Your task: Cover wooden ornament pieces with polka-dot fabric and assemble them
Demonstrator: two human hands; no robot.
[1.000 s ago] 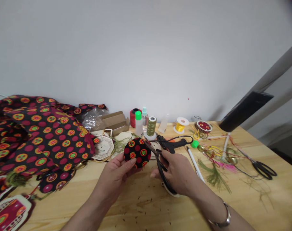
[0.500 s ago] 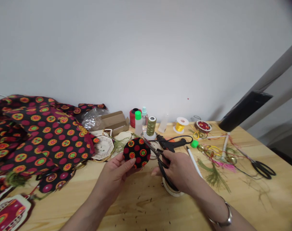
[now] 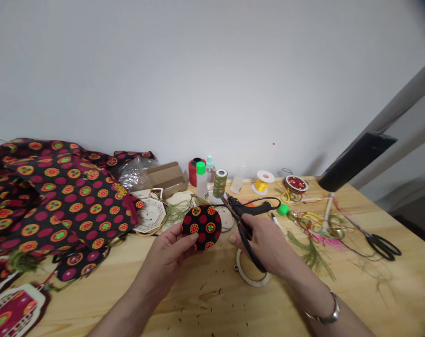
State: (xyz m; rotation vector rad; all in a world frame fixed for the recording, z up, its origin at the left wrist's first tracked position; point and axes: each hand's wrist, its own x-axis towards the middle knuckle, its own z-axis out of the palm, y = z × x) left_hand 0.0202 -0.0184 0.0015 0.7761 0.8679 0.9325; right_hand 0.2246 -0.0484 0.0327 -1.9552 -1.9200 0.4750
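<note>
Between the thumb and fingers of my left hand (image 3: 173,252) is a round, fabric-covered disc (image 3: 202,224), black with red dots and orange and green flowers. My right hand (image 3: 264,243) grips black-handled scissors (image 3: 245,234), their blades pointing up and away, just right of the disc and apart from it. Under the scissors a pale ring (image 3: 257,282) lies on the wooden table (image 3: 184,309). Small dark scraps are scattered in front of my hands. Behind the scissors sits a black glue gun (image 3: 250,209).
Patterned fabric (image 3: 72,196) is heaped at left. Along the wall stand a green-capped bottle (image 3: 201,182), an olive thread spool (image 3: 219,184) and a yellow cord spool (image 3: 262,183). A second pair of scissors (image 3: 384,245) lies at right, beside tangled threads and a black cylinder (image 3: 356,161).
My right hand has drawn the scissors rightward, off the disc's edge. The disc in my left hand has shifted slightly right and down. More of the pale ring shows.
</note>
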